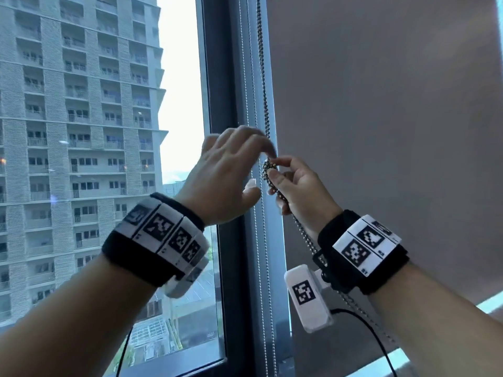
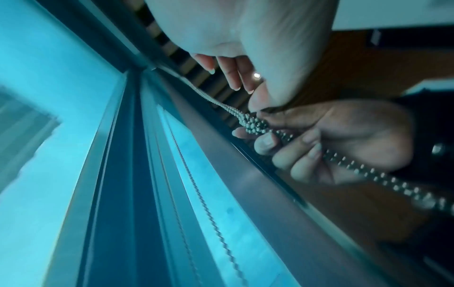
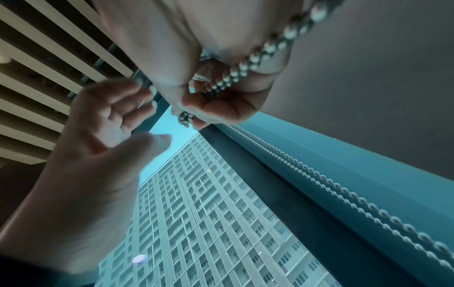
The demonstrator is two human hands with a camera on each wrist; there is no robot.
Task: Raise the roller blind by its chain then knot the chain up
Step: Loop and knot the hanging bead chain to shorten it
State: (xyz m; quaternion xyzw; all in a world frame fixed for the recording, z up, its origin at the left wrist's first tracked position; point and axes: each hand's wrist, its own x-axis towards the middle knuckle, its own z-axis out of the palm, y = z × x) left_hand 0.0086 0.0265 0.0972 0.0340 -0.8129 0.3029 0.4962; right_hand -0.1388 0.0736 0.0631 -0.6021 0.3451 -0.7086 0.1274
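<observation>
The grey roller blind (image 1: 381, 104) covers the right window pane. Its beaded metal chain (image 1: 262, 77) hangs down the blind's left edge. At hand height the chain bunches into a knot (image 1: 269, 167). My right hand (image 1: 274, 170) grips the chain just below the knot, thumb and forefinger pinching the knot (image 2: 255, 124). The doubled chain (image 2: 393, 186) runs on through the right palm (image 3: 221, 101) and trails past the wrist. My left hand (image 1: 260, 167) is open, its fingertips (image 1: 270, 151) touching the chain just above the knot, thumb spread apart.
A dark window frame (image 1: 231, 240) stands between the bare glass and the blind. A second thin bead chain (image 1: 257, 254) hangs along it. A tall building (image 1: 81, 131) shows outside. A slatted ceiling (image 3: 49, 68) is overhead. A black cable (image 1: 381, 338) hangs under my right wrist.
</observation>
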